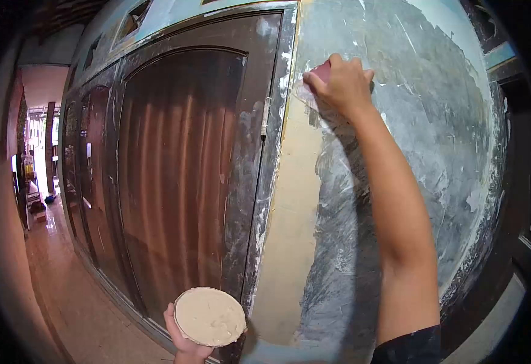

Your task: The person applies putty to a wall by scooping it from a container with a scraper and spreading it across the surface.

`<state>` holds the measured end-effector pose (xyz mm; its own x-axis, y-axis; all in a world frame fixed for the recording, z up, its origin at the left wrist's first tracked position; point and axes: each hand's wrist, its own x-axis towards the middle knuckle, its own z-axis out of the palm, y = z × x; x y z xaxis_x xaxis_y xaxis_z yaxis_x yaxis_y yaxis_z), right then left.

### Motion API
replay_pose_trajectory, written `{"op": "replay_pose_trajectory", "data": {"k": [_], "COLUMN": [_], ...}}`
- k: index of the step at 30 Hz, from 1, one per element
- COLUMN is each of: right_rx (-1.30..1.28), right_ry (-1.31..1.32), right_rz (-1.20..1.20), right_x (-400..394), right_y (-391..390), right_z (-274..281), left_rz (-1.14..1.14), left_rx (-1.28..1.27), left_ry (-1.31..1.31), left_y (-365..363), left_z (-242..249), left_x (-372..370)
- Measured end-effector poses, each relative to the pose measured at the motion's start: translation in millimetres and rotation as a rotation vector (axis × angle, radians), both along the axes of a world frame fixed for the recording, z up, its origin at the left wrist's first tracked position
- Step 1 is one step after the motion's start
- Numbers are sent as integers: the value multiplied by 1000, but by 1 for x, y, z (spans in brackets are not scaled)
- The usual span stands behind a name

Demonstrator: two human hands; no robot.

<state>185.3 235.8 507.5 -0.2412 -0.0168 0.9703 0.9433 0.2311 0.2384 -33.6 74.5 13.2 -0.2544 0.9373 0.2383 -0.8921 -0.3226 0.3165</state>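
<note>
My right hand (345, 88) is raised high on the wall, fingers closed on a reddish putty scraper (321, 71). The scraper's lower edge lies against the wall beside the door frame, and the hand covers part of it. Below it runs a vertical band of cream putty (287, 230) along the frame. Low in the view, my left hand (183, 337) grips a round, shallow container from its left side and underneath. Cream putty (209, 315) fills this container up to its rim, with a rough patch on the surface.
A dark wooden door frame (264, 182) with paint smears borders the putty band. Its glass panel (177, 164) shows brown curtains behind. Grey, patchy bare wall (411, 158) stretches to the right, up to another dark frame (520, 164). At left, a tiled walkway (83, 285) leads towards a bright opening.
</note>
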Motion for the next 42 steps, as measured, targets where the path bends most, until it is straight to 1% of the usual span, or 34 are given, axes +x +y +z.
{"op": "replay_pose_trajectory", "data": {"k": [1, 2, 3, 4, 6, 8, 9, 10, 12, 13, 14, 16, 17, 18, 20, 21, 24, 25, 26, 28, 30, 32, 34, 35, 36, 38, 39, 40, 42], "right_rx": [-9, -10, -67, -125, -111, -140, -7, -9, -16, -16, -22, -102, -52, -51, 69, 70, -11, -11, -68, 55, 106, 53, -55, -60, -60, 83, 97, 73, -4], "right_ry": [84, 86, 57, 26, -163, -205, -142, -140, 89, 38, -34, -229, -263, -265, 30, 29, -172, -256, -306, -152, 45, 41, -188, -310, -313, -122, 12, 61, 14], "right_rz": [20, 21, 45, 68, 68, -30, -34, -32, 14, 46, -6, -9, -11, -6, -17, -15, 142, 66, -26, -85, -16, 3, 100, 75, 75, -81, -11, 19, 61], "right_x": [6, 13, 18, 20, 18, 15, 19, 23, 35, 38, 37, 29, 27, 27, 36, 36, 34, 26, 21, 19, 29, 30, 19, 14, 12, 13, 18, 21, 19], "right_y": [0, -1, -6, -9, -9, -6, 3, 0, -7, -7, -5, -9, -8, -5, 3, 2, 0, 1, 1, 7, 3, 3, -3, 2, 7, 14, 8, 4, -2], "right_z": [11, 13, 15, 16, -8, -16, -9, 0, 15, 14, 8, -13, -21, -12, 6, 6, -2, -14, -21, -10, 7, 9, -10, -18, -18, -13, -4, 3, 0], "left_rz": [-5, -9, 14, 12, 16, -5, 7, 19, -22, -21, -74, -29, -24, -3, -2, 4, 9, 3, 8, 36, 7, 18, 23, 29, 35, -15, 4, 27, 43], "left_rx": [1, 2, 2, 1, -2, -6, -17, -28, -5, -1, 37, 33, 39, 21, 0, 6, 9, 11, 14, -1, 14, 22, 20, 3, -15, 17, 14, 10, -1], "left_ry": [-18, -37, 20, 17, 21, -6, -4, -3, 22, 6, 12, 33, 27, 15, 25, 16, -3, -19, -24, 46, 45, 0, 31, 31, 31, 20, 24, 29, 18], "left_y": [2, 3, 1, 0, 0, 1, 1, 1, -8, -10, -15, -12, -6, -1, -2, -2, -4, -2, -1, -4, -10, -16, -17, -17, -17, -14, -18, -22, -24], "left_z": [-3, -6, -7, -7, -7, -6, -6, -5, 2, 6, 12, 9, 5, -1, -4, -4, -9, -10, -11, -8, -2, 4, 2, 3, 4, -1, 4, 9, 7], "left_x": [0, -1, 0, -1, -1, 1, 1, 2, 3, 5, 6, 5, 4, 2, 2, 2, -1, 0, 1, 1, 6, 9, 7, 8, 9, 8, 12, 16, 16]}}
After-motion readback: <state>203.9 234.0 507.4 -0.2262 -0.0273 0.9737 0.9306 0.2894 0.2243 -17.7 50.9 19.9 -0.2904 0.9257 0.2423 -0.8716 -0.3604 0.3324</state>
